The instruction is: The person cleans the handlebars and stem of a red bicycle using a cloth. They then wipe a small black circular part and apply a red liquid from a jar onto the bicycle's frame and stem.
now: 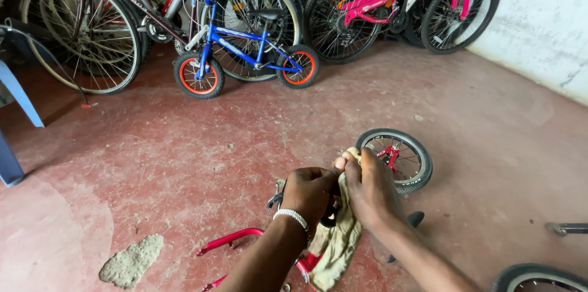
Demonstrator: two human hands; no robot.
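Red concrete floor [184, 157], bikes lined along wall beyond. Small red bike frame [236, 240] lies on floor below my wrists. My left hand [309, 193] clenched around dark frame part, rag underneath. My right hand [367, 188] pinches beige rag [337, 243] against same part; rag hangs down over frame. Small wheel [398, 158] just behind right hand.

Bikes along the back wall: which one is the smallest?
The blue bike, in front of the row. Its small wheels have orange-red rims; the others behind it are taller, with larger spoked wheels.
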